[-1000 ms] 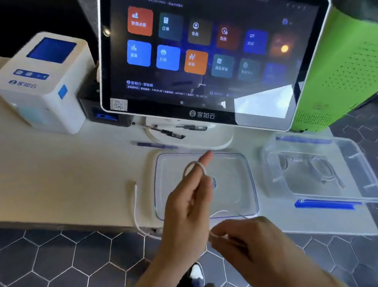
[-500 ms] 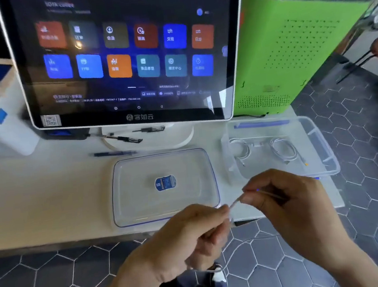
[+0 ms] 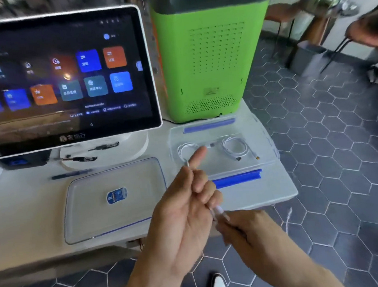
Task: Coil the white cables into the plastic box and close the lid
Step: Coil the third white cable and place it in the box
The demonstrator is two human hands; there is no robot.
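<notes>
Pinching white cable [image 3: 217, 210] between both grips: left hand [image 3: 188, 203], right hand [image 3: 243, 227].

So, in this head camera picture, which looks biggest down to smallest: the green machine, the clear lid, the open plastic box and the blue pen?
1. Green machine
2. Clear lid and open plastic box: similar, and the lid lies nearer the camera, so unranked
3. Blue pen

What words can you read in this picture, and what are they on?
None reads clearly.
Touchscreen: the tile labels and the brand under the screen are too blurred to read.
Blue sticker on the lid: print too small.
Green machine: a small label, unreadable.
</notes>
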